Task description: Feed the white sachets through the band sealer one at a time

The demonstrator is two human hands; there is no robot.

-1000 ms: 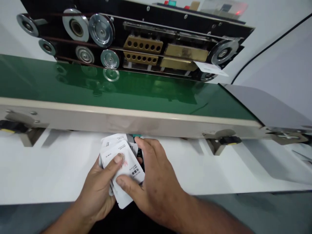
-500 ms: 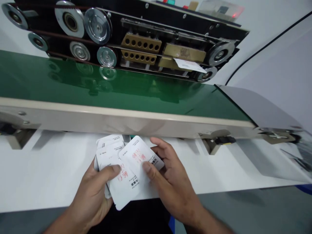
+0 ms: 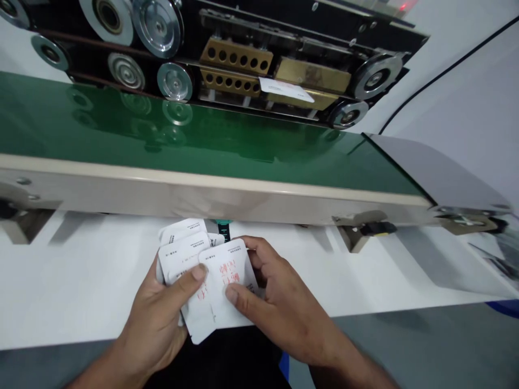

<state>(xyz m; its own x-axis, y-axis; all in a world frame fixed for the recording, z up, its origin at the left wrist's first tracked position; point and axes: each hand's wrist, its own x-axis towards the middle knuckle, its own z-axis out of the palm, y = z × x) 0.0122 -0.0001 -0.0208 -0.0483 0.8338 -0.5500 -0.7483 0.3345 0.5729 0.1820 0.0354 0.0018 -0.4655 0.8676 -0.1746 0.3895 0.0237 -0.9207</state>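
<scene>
A fan of white printed sachets [image 3: 211, 275] is gripped between the hands, pinched by the left hand [image 3: 156, 324] and pressed by the right hand [image 3: 279, 302], its long axis running forward toward the green conveyor belt [image 3: 121, 140] of a band sealer [image 3: 194, 51]; a lone sachet [image 3: 286, 89] is lodged at the sealer's head, nearer the right hand.

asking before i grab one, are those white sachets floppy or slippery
The white sachets look light and thin, since the left hand holds several fanned at once. They probably bend easily. Their smooth faces may slide on each other, so the right hand pressing on top likely helps.
</scene>
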